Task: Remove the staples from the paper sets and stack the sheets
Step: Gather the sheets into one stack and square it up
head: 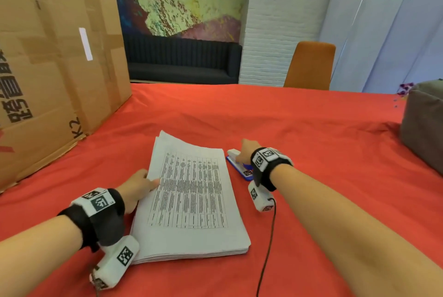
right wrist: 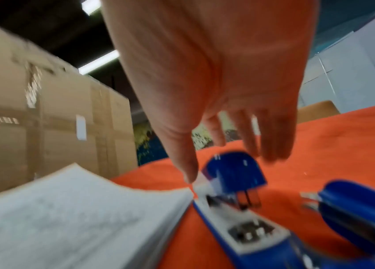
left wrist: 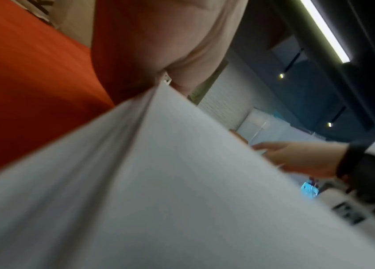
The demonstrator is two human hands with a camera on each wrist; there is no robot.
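Note:
A thick stack of printed paper sets (head: 191,196) lies on the red tablecloth (head: 311,124). My left hand (head: 149,180) pinches the left edge of the top sheets, thumb on top; in the left wrist view the paper (left wrist: 181,182) runs up into my fingers (left wrist: 181,76). My right hand (head: 241,152) is just right of the stack's far corner, over a blue and white stapling tool (head: 239,164). In the blurred right wrist view, its fingers (right wrist: 271,145) hang straight down and the thumb tip touches the tool (right wrist: 234,209) at its white end. A second blue tool (right wrist: 361,209) lies just to the right.
A big cardboard box (head: 55,68) stands on the table at the left, close to the stack. A grey-brown box (head: 424,128) sits at the right edge. An orange chair (head: 311,66) is behind the table. A dark cable (head: 268,248) trails from my right wrist.

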